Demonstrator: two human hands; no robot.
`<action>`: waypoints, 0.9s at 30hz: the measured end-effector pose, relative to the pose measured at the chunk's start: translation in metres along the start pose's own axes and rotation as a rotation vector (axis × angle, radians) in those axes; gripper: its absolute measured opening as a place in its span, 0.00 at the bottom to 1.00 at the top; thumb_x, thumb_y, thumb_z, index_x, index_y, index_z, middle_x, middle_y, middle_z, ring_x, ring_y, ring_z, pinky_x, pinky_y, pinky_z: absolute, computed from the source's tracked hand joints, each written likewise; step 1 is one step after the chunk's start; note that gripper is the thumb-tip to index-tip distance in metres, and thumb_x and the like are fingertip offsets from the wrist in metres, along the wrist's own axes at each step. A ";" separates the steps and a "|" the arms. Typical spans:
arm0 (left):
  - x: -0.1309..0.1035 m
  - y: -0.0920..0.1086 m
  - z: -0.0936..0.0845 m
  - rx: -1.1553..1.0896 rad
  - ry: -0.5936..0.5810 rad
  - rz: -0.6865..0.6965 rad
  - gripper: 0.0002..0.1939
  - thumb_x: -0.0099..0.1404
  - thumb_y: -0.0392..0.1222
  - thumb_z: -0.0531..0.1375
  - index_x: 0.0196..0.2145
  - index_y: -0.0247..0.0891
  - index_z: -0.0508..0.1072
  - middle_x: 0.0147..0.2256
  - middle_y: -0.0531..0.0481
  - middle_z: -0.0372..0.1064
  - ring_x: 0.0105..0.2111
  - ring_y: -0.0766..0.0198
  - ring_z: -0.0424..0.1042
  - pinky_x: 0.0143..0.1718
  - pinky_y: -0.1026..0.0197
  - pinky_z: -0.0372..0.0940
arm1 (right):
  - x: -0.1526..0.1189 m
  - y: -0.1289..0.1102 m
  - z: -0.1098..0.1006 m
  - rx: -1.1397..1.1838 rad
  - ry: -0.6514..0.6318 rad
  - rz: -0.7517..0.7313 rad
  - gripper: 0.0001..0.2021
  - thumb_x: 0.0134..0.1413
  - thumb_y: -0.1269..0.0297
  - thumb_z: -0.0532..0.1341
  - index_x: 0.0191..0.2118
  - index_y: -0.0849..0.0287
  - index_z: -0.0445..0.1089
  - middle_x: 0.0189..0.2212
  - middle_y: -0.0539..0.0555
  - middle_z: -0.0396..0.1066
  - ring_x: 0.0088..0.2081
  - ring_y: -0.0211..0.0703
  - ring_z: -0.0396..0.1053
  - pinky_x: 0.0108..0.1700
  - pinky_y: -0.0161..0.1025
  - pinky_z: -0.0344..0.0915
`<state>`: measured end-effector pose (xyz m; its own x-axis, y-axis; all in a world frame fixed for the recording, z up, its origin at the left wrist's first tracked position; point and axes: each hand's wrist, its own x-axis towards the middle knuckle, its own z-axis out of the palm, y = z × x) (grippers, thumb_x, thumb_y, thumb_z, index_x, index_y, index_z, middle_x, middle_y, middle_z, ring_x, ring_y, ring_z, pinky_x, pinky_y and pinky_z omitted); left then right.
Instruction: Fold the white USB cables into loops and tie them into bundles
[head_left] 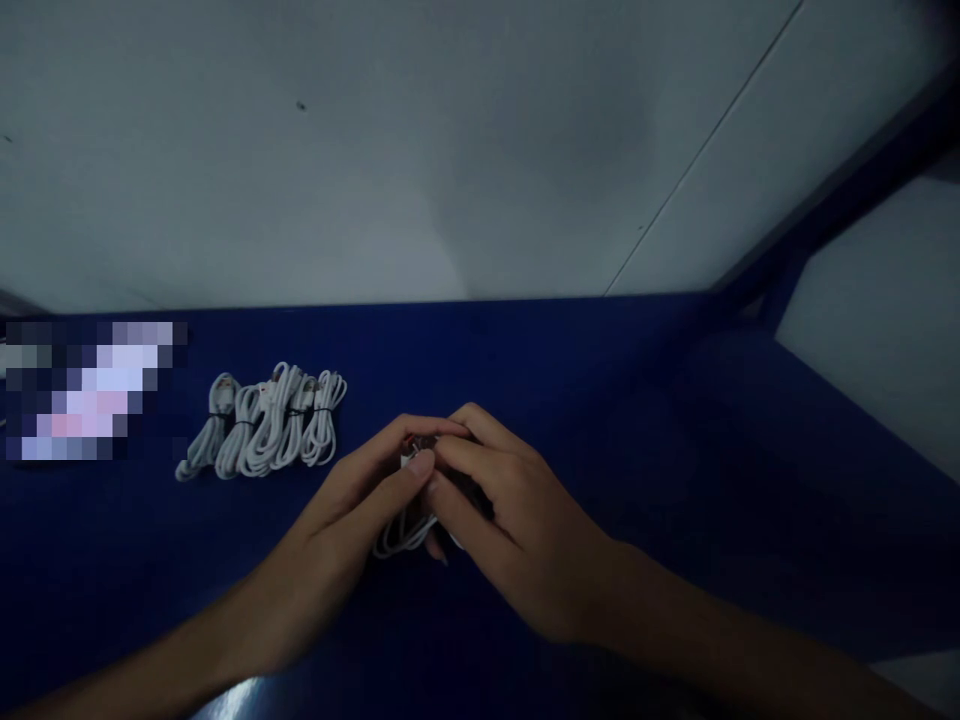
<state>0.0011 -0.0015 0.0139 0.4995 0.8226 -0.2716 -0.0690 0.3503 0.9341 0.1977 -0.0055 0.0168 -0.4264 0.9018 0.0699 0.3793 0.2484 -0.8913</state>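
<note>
Both of my hands meet around a coiled white cable [405,535] just above the blue table. My left hand [356,490] is closed, its thumb pressing on the upper part of the bundle. From the other side my right hand [517,490] is closed too, with thumb and forefinger meeting the left thumb at the same spot. White loops hang out below the fingers. The upper part of the coil and any tie on it are mostly hidden by my fingers.
Several white cable bundles [270,425], bound with dark ties, lie in a row on the blue table [525,350], left of my hands. A blurred-out bright object [105,390] lies farther left. A pale wall [375,180] rises behind the table, and a blue frame [787,270] stands at right.
</note>
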 end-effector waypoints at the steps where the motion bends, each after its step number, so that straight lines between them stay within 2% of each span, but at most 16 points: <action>1: 0.000 0.000 0.000 -0.004 0.001 0.003 0.18 0.82 0.50 0.58 0.65 0.52 0.75 0.46 0.49 0.78 0.41 0.60 0.76 0.46 0.58 0.75 | 0.000 0.000 0.000 -0.004 -0.003 -0.001 0.16 0.78 0.64 0.55 0.35 0.57 0.72 0.42 0.52 0.68 0.40 0.40 0.70 0.41 0.43 0.71; 4: 0.001 0.002 0.001 0.000 0.000 0.003 0.17 0.82 0.50 0.58 0.64 0.51 0.75 0.48 0.49 0.78 0.40 0.60 0.76 0.46 0.58 0.75 | 0.001 0.000 0.000 -0.012 -0.004 -0.002 0.16 0.78 0.65 0.55 0.35 0.58 0.71 0.41 0.52 0.67 0.40 0.40 0.71 0.41 0.43 0.70; 11: 0.001 0.002 0.000 0.010 0.006 0.007 0.18 0.82 0.51 0.59 0.64 0.50 0.76 0.43 0.49 0.77 0.39 0.60 0.76 0.45 0.58 0.75 | 0.001 0.000 0.001 -0.014 -0.008 0.002 0.16 0.79 0.64 0.55 0.35 0.58 0.71 0.41 0.52 0.67 0.40 0.40 0.70 0.40 0.43 0.70; 20: 0.002 0.003 0.001 -0.009 0.002 0.014 0.18 0.81 0.51 0.59 0.63 0.50 0.76 0.49 0.47 0.78 0.40 0.60 0.76 0.45 0.58 0.75 | 0.000 0.000 0.001 -0.013 -0.010 0.008 0.16 0.79 0.64 0.55 0.35 0.57 0.71 0.41 0.51 0.67 0.40 0.40 0.70 0.41 0.43 0.71; 24: 0.001 0.003 0.000 0.000 -0.001 0.005 0.18 0.81 0.51 0.59 0.64 0.50 0.76 0.46 0.47 0.78 0.41 0.59 0.76 0.46 0.57 0.75 | -0.001 0.001 0.001 -0.013 -0.007 0.004 0.16 0.79 0.63 0.55 0.35 0.57 0.71 0.41 0.52 0.67 0.40 0.40 0.70 0.40 0.43 0.71; 27: 0.002 0.001 0.000 0.004 -0.003 0.010 0.18 0.81 0.51 0.59 0.64 0.50 0.76 0.48 0.47 0.78 0.40 0.60 0.76 0.46 0.58 0.75 | -0.001 0.002 0.001 -0.019 -0.004 -0.004 0.16 0.79 0.63 0.55 0.35 0.57 0.72 0.41 0.52 0.67 0.40 0.40 0.70 0.40 0.43 0.71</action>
<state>0.0017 0.0004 0.0147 0.5013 0.8249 -0.2613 -0.0708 0.3401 0.9377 0.1980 -0.0067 0.0148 -0.4310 0.8995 0.0719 0.3930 0.2588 -0.8824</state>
